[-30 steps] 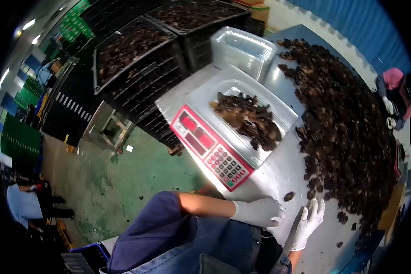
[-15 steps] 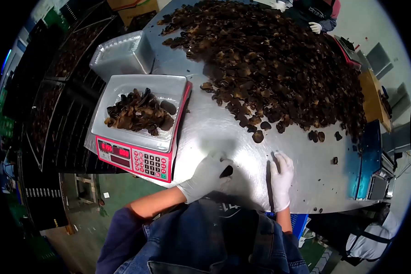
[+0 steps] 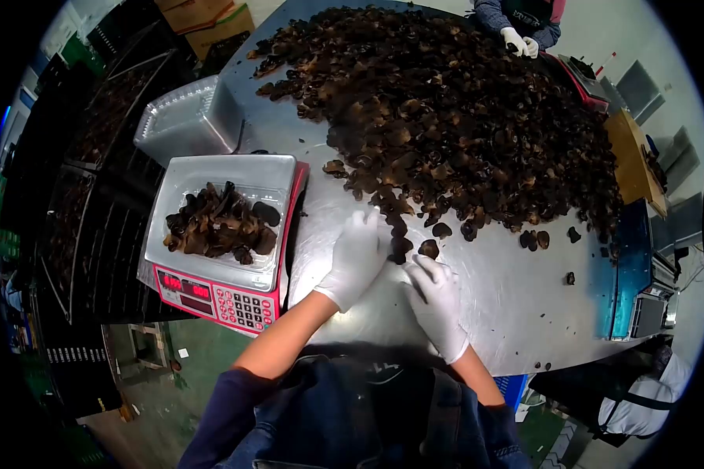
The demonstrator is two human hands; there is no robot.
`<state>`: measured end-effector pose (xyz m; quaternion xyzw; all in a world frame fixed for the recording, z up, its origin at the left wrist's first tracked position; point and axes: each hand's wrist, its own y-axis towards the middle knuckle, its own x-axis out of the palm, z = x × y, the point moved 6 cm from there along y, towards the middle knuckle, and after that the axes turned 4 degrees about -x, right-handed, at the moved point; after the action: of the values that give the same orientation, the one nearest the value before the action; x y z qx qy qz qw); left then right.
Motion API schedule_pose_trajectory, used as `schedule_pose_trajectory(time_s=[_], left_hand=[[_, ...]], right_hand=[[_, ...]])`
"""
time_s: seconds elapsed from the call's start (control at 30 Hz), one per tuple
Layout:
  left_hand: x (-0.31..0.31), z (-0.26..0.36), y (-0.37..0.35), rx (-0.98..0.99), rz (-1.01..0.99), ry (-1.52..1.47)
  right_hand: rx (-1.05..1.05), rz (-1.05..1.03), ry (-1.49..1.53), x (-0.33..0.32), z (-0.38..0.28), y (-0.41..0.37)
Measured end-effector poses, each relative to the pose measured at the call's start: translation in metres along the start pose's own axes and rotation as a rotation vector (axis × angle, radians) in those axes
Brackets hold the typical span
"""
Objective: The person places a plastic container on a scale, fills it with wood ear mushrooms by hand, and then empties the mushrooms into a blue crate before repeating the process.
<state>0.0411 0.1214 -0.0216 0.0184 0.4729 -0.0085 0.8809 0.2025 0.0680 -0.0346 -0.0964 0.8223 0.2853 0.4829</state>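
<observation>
My gloved left hand point(image 3: 357, 254) is over the metal table, its fingers extended toward the lower edge of a large heap of dark mushroom pieces point(image 3: 477, 117). To its right, my gloved right hand point(image 3: 436, 301) has its fingers apart, the tips close beside a loose dark piece point(image 3: 429, 248). Several more pieces point(image 3: 399, 244) lie between the two hands. A red and silver scale point(image 3: 215, 301) stands left of my left hand. On its plate sits a clear tray point(image 3: 267, 240) of mushroom pieces point(image 3: 219, 225).
Stacked clear trays point(image 3: 188, 117) stand behind the scale. Dark racks point(image 3: 70, 234) are at the left. Across the table is a co-worker point(image 3: 528, 16) with gloved hands near the heap. A second scale point(image 3: 580, 82), a wooden board point(image 3: 632, 160) and a blue bin point(image 3: 632, 270) line the right side.
My left hand has moved up toward the heap, and the dark piece at its fingers no longer shows there. My right hand has shifted left. The co-worker's hands have come together.
</observation>
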Motion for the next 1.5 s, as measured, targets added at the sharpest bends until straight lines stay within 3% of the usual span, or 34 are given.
schedule_pose_trajectory(time_s=[0.03, 0.17, 0.23, 0.27, 0.3, 0.37, 0.47, 0.57, 0.63, 0.77, 0.83, 0.87, 0.93, 0.97, 1.0, 1.03, 1.1, 1.17, 1.23, 1.3, 1.33, 1.37, 1.43, 1.5], left_hand=[[-0.001, -0.001, 0.005, -0.001, 0.147, -0.013], [0.001, 0.023, 0.033, 0.116, 0.145, 0.054], [0.016, 0.019, 0.044, 0.146, 0.170, 0.142], [0.022, 0.017, 0.047, 0.120, 0.076, 0.215], [0.028, 0.014, 0.048, 0.094, -0.018, 0.289], [0.024, 0.008, 0.038, 0.082, -0.020, 0.235], [0.010, -0.003, 0.011, 0.049, -0.015, 0.124], [0.007, -0.004, -0.015, 0.063, -0.054, 0.109], [0.010, -0.001, -0.020, 0.067, -0.050, 0.095], [-0.002, 0.002, -0.027, 0.123, 0.012, 0.071], [-0.016, 0.000, -0.031, 0.160, 0.071, -0.020], [-0.020, 0.000, -0.033, 0.162, 0.066, -0.021], [-0.026, -0.006, -0.030, 0.043, 0.016, -0.064], [-0.024, -0.010, -0.031, 0.044, 0.009, -0.070], [-0.024, -0.014, -0.031, 0.051, 0.075, -0.057], [-0.026, -0.018, -0.030, 0.057, 0.144, -0.044], [-0.027, -0.019, -0.021, 0.012, 0.089, -0.038], [-0.023, -0.010, -0.007, -0.012, 0.091, -0.057], [-0.003, -0.003, 0.013, 0.019, 0.084, -0.065], [0.018, 0.003, 0.028, 0.103, 0.192, 0.133], [0.024, 0.001, 0.029, 0.160, 0.250, 0.137], [0.015, 0.005, 0.030, 0.157, 0.259, 0.140], [0.015, 0.003, 0.032, -0.006, -0.183, 0.166], [0.001, -0.004, 0.014, -0.003, -0.095, 0.049]], right_hand=[[0.070, 0.076, 0.026, -0.015, 0.005, 0.001], [0.315, 0.216, 0.063, -0.028, 0.055, 0.012], [0.334, 0.165, -0.003, -0.025, 0.071, 0.032], [0.389, 0.024, -0.051, -0.015, 0.083, 0.038], [0.321, 0.025, -0.109, -0.012, 0.084, 0.044], [0.267, -0.014, -0.184, -0.012, 0.084, 0.040], [0.298, -0.244, -0.021, -0.035, 0.059, 0.030], [0.283, -0.035, 0.071, -0.047, 0.053, 0.057], [0.191, 0.105, -0.107, -0.032, 0.066, 0.084], [0.125, -0.152, -0.560, 0.016, 0.073, 0.120], [0.072, -0.130, -0.577, 0.013, 0.076, 0.120], [0.028, -0.039, -0.447, 0.003, 0.075, 0.112], [-0.047, 0.086, -0.314, -0.043, 0.046, 0.092], [-0.019, 0.033, -0.246, -0.063, 0.043, 0.066], [0.040, -0.216, -0.329, -0.076, 0.043, 0.028], [-0.019, -0.279, -0.097, -0.100, 0.032, 0.000], [0.206, -0.781, 0.009, -0.127, 0.035, -0.069], [0.325, -0.759, 0.014, -0.142, 0.023, -0.076], [0.339, -0.551, -0.249, -0.138, 0.042, -0.084], [0.338, -0.240, -0.090, -0.124, 0.035, -0.043], [0.420, -0.188, -0.033, -0.105, 0.049, -0.034], [0.346, -0.098, -0.051, -0.092, 0.052, -0.012], [0.277, 0.021, -0.053, -0.059, 0.058, 0.033], [0.280, -0.032, -0.130, -0.025, 0.068, 0.064]])
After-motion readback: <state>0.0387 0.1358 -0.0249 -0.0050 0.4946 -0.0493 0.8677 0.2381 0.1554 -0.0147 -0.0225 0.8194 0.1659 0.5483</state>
